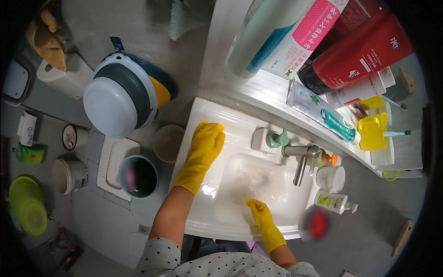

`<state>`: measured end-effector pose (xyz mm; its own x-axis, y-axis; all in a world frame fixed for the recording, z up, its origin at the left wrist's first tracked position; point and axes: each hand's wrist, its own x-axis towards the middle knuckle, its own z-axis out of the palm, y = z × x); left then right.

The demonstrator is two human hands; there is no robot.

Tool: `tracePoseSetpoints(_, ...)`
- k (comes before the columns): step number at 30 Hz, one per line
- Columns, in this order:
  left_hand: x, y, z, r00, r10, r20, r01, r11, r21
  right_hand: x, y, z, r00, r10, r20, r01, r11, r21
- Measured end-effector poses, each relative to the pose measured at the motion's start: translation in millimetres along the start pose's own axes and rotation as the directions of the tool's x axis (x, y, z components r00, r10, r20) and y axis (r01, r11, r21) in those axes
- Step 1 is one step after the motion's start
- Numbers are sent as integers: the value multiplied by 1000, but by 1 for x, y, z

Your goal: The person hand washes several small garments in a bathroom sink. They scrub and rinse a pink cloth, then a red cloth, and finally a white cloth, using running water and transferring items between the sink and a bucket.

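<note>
Our yellow-gloved left hand (206, 147) lies palm-down on the white sink (236, 134), fingers together; we cannot tell whether anything is beneath them. Our right hand (261, 217), gloved too, reaches over the near edge with fingers curled, and whether they grip something is hidden. The sink spreads under and between both hands, with shallow water (263, 180) just ahead of the right one. We judge it heavy, stiff and slippery where wet; its rim (195, 113), left of our left hand, should give the surest hold.
</note>
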<state>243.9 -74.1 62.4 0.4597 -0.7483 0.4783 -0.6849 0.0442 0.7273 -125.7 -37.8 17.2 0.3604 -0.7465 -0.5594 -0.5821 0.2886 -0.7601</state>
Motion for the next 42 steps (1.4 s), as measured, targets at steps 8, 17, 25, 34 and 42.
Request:
tracePoseSetpoints(8, -86, 65, 51, 895, 75, 441, 100, 927, -362, 97, 61, -20, 812, -151, -564, 258, 959, 114)
tracePoseSetpoints(17, 10, -3, 19, 961, 174, 215, -156, 983, -100, 59, -12, 31, 1000, -14, -13, 17, 950, 312)
tracePoseSetpoints(25, -32, 51, 70, 734, 187, 653, -114, 982, -152, 49, -26, -19, 979, 47, 196, -96, 963, 250)
tracePoseSetpoints(34, -120, 94, 72, 733, -171, 658, 469, 828, -308, 2, -94, -55, 965, 18, 262, 133, 826, -548)
tracePoseSetpoints(42, -11, 115, 98, 919, -271, 287, 250, 962, 108, -50, -119, -64, 878, -183, 443, 331, 900, -284)
